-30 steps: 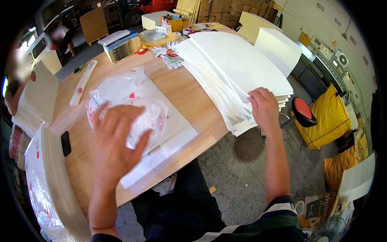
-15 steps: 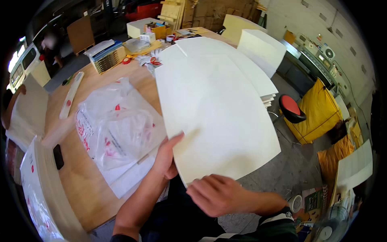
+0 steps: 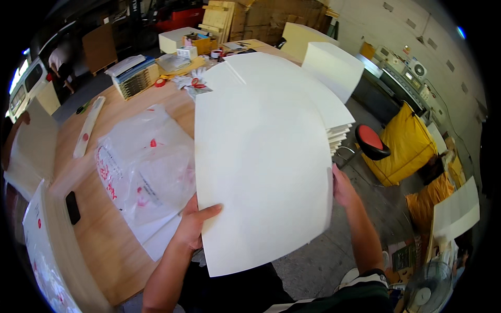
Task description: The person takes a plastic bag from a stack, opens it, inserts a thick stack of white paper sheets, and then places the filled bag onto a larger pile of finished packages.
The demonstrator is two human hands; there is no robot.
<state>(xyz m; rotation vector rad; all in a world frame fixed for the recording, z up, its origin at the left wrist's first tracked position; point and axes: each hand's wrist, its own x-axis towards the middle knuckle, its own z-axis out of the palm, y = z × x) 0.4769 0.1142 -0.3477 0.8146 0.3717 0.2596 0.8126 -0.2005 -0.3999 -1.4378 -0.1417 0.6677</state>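
A large white sheet of stiff board [image 3: 261, 172] lies in front of me, its lower part reaching past the table over my lap. My left hand [image 3: 193, 224] grips its left edge, thumb on top and fingers underneath. At the right edge, my right hand [image 3: 344, 188] is closed on the board, with some fingers hidden by it. Beyond this sheet sits a stack of similar white boards [image 3: 338, 136], its layered edges showing on the right. To the left, a crumpled clear plastic bag with red print [image 3: 143, 161] covers some white sheets on the table.
A wooden table [image 3: 94, 245] bears a phone [image 3: 73, 207], a long white strip [image 3: 90, 128], gloves and red-handled scissors [image 3: 197, 83]. More boards stand at its left, beside another person's hand [image 3: 23, 117]. Right are a red stool [image 3: 371, 141], a yellow bag [image 3: 404, 148] and a fan [image 3: 425, 292].
My right hand has moved from the sheet's near edge up to its right edge. The sheet has turned and come closer to me; my left hand has shifted slightly down and left with it.
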